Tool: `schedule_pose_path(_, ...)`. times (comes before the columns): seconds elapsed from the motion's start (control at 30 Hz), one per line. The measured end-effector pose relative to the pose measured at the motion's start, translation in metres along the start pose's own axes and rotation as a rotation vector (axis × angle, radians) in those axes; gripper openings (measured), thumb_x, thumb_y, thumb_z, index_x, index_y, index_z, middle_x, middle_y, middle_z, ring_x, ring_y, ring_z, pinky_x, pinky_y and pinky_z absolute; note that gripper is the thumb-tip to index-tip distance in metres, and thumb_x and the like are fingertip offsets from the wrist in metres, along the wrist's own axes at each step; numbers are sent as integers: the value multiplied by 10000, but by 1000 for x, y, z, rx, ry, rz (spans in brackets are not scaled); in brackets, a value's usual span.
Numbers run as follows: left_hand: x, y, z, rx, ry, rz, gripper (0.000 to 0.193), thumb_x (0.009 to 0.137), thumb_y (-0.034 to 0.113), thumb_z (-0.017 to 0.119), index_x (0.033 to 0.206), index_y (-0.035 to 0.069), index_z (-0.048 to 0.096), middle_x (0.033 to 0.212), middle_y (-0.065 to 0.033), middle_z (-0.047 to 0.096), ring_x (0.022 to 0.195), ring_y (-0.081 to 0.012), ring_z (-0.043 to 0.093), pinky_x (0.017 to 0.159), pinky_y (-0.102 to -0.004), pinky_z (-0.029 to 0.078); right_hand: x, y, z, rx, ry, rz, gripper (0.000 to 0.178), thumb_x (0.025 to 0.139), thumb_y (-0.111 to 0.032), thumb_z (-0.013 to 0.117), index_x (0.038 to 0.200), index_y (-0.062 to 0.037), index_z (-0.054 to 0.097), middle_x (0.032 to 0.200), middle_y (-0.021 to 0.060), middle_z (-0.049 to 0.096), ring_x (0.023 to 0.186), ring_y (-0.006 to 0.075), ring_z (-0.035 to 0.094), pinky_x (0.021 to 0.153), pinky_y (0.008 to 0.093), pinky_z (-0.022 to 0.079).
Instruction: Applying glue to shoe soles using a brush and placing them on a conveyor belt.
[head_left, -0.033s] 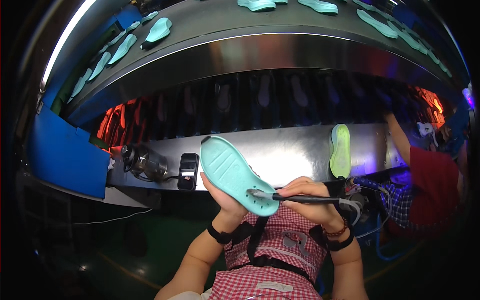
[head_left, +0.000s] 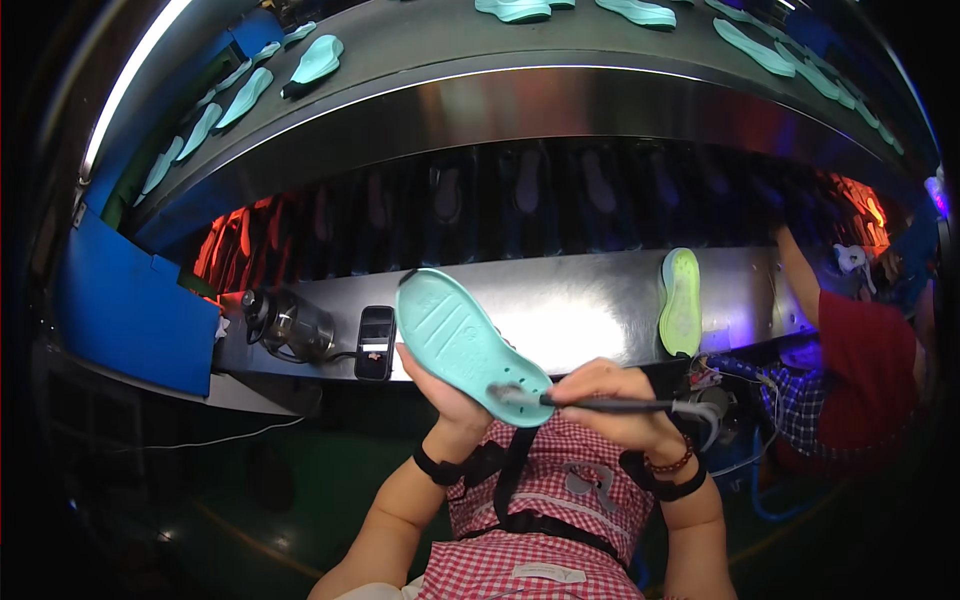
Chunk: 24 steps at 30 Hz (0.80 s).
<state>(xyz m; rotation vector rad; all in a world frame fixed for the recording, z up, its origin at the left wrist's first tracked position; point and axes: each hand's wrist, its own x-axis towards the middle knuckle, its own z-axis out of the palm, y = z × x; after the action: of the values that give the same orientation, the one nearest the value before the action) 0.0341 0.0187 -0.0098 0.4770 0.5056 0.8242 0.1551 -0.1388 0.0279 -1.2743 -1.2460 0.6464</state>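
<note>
From the head view, I see the person's left hand (head_left: 452,408) curled under a turquoise shoe sole (head_left: 450,325) at the centre of the frame, thumb along its left edge, the other fingers mostly hidden behind it. The sole is tilted, its dark-tipped end toward the upper left and its end with small holes toward the lower right. The right hand (head_left: 618,400), just right of centre, is closed around the dark handle of a brush (head_left: 640,406), which points left. Its blurred bristles lie over the holed end of the sole; I can't tell whether they touch.

Beyond the hands runs a shiny metal worktop (head_left: 570,300). Left of centre on it lies a black phone (head_left: 376,343), and beside that a clear bottle (head_left: 303,325) with a dark cap rests on its side. Right of centre, a yellow-green sole (head_left: 682,305) lies lengthwise. Across the top of the frame, more turquoise soles (head_left: 752,47) sit along a dark belt (head_left: 430,45). Red light glows under it at both ends. At the right edge, a co-worker in a red top (head_left: 865,370) stretches an arm (head_left: 795,275) up toward the dark space below the belt.
</note>
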Motion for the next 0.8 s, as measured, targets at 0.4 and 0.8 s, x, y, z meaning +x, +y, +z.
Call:
schedule_pose_path(0.4,-2,18,14,52,-197,-4,883,761,751,128,1071,14,503,866,-157,570,721,-272,567,665,-395,480,-9,18,-6,226,-165,-33,222,706,18,671,926,-1,645,985,144,629,946,212,586,847,290,459)
schedule_pose_path(0.8,-20,1,5,-6,-360,-403,603,900,461,309,1285,-1,347,1154,-189,518,1052,-297,531,872,-429,463,-8,0,14,466,42,302,211,753,50,621,963,30,608,992,143,626,920,182,603,820,267,479)
